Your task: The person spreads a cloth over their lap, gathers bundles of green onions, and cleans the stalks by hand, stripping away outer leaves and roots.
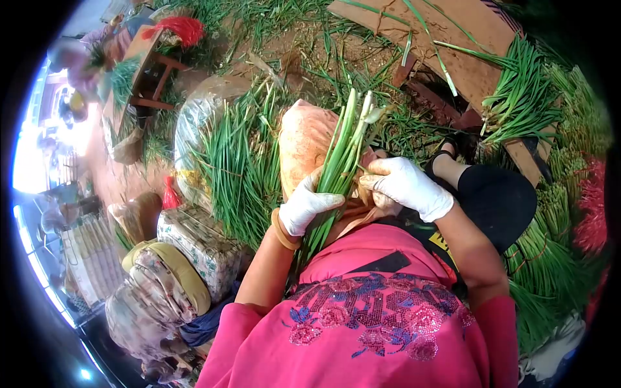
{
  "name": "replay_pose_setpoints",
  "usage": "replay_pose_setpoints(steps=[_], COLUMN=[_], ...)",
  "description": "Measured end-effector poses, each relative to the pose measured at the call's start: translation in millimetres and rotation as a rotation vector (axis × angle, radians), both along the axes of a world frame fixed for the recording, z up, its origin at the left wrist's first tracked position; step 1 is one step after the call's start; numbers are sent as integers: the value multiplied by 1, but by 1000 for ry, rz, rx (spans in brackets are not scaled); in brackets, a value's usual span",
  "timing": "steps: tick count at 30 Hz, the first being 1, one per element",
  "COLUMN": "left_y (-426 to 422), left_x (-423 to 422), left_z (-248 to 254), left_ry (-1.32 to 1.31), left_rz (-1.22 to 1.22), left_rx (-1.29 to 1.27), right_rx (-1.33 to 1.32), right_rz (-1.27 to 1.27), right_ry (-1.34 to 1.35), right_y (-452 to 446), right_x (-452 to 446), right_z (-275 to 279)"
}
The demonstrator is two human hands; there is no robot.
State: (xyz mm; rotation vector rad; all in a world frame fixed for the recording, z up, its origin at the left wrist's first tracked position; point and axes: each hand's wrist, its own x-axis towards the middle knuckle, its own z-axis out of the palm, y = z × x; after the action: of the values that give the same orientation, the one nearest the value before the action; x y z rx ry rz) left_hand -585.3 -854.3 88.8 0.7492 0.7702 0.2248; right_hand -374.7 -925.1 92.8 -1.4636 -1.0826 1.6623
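My left hand (309,205), in a white glove, is wrapped round a bunch of long green stalks (341,152) with pale ends pointing away from me. Close to the right side of that bunch is my right hand (407,184), also gloved, with its fingers bent together; whatever they pinch is too small to make out. An orange stained cloth (304,132) covers my knee beneath the stalks. A large pile of green stalks (233,168) lies just left of the cloth, against a clear plastic bag (194,123).
A wooden board (446,32) with loose stalks and a green bunch (524,90) is at upper right. More bundles (550,258) line the right side. At lower left a person (152,304) is beside a patterned box (200,246). Red ties (178,29) lie on a bench.
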Motion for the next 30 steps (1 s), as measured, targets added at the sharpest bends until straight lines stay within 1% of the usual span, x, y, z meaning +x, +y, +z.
replay_pose_setpoints(steps=[2,3,4,5,6,8,9,10,12,14,16,18,20,21,22,23,25,26,27,29,30], left_y=[3,4,4,4,2,0,-1,-2,-5,-7,-8,-5,-2,-3,-3,-2,2,3,4,5,3], left_x=[-4,-7,-10,-12,-12,-10,-10,-4,1,3,2,1,-1,-3,-7,-12,-18,-18,-17,-11,-6], left_z=[2,2,2,-2,-2,1,-3,-1,-4,-2,-2,0,1,0,-2,-7,-4,-2,-1,6,9], left_ry=[68,100,131,163,143,102,74,-14,-24,-21,27,31,31,44,53,62,55,28,0,-17,-28], left_rz=[15,26,38,50,58,67,50,43,-5,-24,-32,-15,12,47,60,73,60,63,62,59,77], left_rx=[27,38,47,20,21,25,-5,-11,-45,-19,32,55,79,54,27,2,-20,-30,-39,-28,-22], right_rx=[-34,97,360,179,264,143,132,105,-15,24,47,97,186,313,475,558,656,665,730,661,547], right_rz=[-128,-308,-409,-588,-702,-594,-633,-551,-481,-534,-562,-640,-703,-788,-973,-969,-706,-825,-671,-459,-406], right_ry=[397,501,496,802,680,214,244,158,199,238,230,210,258,261,435,417,139,-335,-636,-754,-571], right_y=[-4,0,5,4,10,18,23,26,27,29,30,31,27,28,30,25,26,31,35,31,25], right_x=[13,22,37,63,69,67,53,47,33,24,23,22,41,50,64,85,117,110,108,91,77], right_z=[3,3,9,20,20,25,18,4,-14,-31,-14,0,20,33,43,62,79,79,59,14,9])
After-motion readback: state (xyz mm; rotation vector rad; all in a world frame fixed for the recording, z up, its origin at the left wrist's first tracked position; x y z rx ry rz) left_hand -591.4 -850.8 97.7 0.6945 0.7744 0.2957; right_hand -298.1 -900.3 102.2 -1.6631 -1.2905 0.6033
